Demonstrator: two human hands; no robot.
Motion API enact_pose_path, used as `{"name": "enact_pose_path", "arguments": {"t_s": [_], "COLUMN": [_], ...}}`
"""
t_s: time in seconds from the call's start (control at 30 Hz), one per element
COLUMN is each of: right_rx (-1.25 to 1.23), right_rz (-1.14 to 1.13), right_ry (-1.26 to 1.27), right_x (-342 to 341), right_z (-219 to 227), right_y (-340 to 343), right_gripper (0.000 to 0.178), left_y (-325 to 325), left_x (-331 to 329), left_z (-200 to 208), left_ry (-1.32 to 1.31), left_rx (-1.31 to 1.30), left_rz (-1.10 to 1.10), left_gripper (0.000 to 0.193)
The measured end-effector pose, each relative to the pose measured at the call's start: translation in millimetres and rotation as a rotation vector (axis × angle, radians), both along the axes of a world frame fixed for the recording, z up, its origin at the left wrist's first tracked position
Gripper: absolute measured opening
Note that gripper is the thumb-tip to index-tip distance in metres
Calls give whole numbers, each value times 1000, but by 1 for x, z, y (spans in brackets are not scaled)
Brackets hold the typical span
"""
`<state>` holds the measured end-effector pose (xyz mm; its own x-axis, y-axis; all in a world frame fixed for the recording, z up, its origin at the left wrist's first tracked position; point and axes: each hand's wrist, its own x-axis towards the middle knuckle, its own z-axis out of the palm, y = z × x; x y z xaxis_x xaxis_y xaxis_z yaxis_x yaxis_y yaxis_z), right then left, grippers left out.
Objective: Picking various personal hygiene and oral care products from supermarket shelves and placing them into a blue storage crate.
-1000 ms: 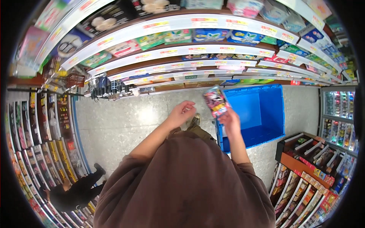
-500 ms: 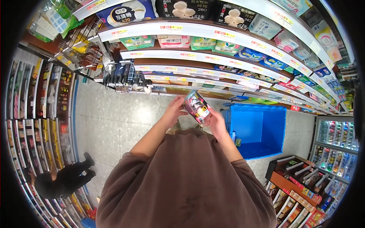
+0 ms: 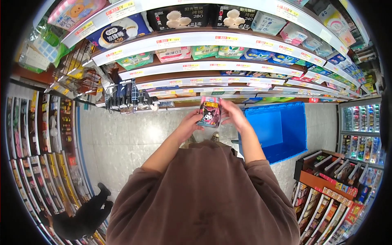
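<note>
In front of my body I hold a small, glossy packet point(image 3: 210, 112) upright. It is pink, yellow and black, with a cartoon figure on the face toward me. My left hand point(image 3: 191, 123) is closed on its left side, with the thumb across the lower front. At its right edge is my right hand point(image 3: 234, 116), its fingers bent round the upper side and the thumb lower down. To the right, on the floor, stands an open blue crate point(image 3: 295, 132). My right forearm covers part of the crate's near left side.
Ahead rises a curved-looking shelf rack point(image 3: 175, 44) of pad packs. Folded umbrellas point(image 3: 122, 94) hang at its left. On the left a person in black point(image 3: 83, 218) is by another rack point(image 3: 45, 171). A snack stand point(image 3: 326, 175) and drinks coolers point(image 3: 359, 122) are at right.
The packet has turned from a slant to upright, showing its cartoon face. My right hand has shifted up along its edge. The view has swung a little, and the person at left appears lower.
</note>
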<state>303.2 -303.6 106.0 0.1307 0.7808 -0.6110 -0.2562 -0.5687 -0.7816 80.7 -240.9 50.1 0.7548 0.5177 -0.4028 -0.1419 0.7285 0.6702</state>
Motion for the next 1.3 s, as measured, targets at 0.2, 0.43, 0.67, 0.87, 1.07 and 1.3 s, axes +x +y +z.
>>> {"name": "enact_pose_path", "arguments": {"t_s": [0.2, 0.43, 0.67, 0.87, 1.07, 1.3], "right_rx": [129, 43, -11, -119, -175, -183], "right_rz": [-85, -119, -397, -571, -628, -686], "right_ry": [55, 0, 22, 86, 96, 80], "right_x": [-18, 5, 32, 42, 43, 60], "right_z": [-23, -23, -65, -87, -91, -98], "right_y": [-9, -10, -82, -138, -158, -187], "right_gripper": [48, 42, 28, 24, 22, 22], "left_y": [28, 104, 168, 199, 208, 190], "left_x": [16, 49, 85, 98, 104, 113], "left_z": [-4, -9, -35, -68, -72, -55], "left_ry": [201, 371, 313, 264, 721, 720], "left_rx": [138, 118, 353, 369, 1076, 1086], "left_rz": [-38, 136, 217, 72, -23, -152], "left_gripper": [39, 26, 18, 37, 41, 45]}}
